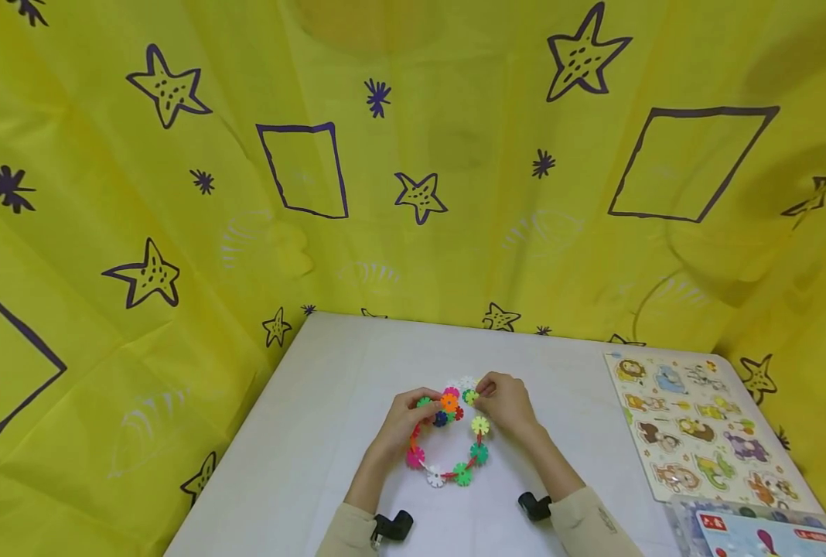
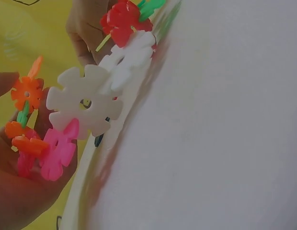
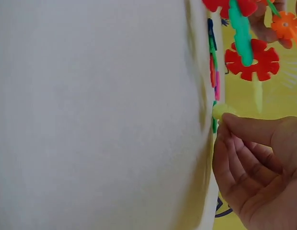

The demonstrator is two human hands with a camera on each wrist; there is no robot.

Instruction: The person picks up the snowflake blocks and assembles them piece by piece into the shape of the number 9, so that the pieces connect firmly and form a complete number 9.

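A ring of colourful plastic snowflake discs [image 1: 462, 473] lies over the white table in front of me. My left hand [image 1: 397, 424] grips its far-left part near an orange disc [image 1: 449, 401]. In the left wrist view, orange and pink discs [image 2: 60, 152] rest against its fingers, with a large white disc [image 2: 67, 103] beside them. Across the ring, my right hand [image 1: 509, 404] pinches a pale yellow disc [image 3: 219, 111] between thumb and index finger, close to a green one. Red discs [image 3: 254, 61] and an upright green one hang near it in the right wrist view.
An animal puzzle board [image 1: 705, 433] lies on the right of the table [image 1: 281, 464]. A clear box with a printed label [image 1: 775, 534] sits at the near right corner. A yellow patterned curtain [image 1: 420, 263] stands behind and on both sides.
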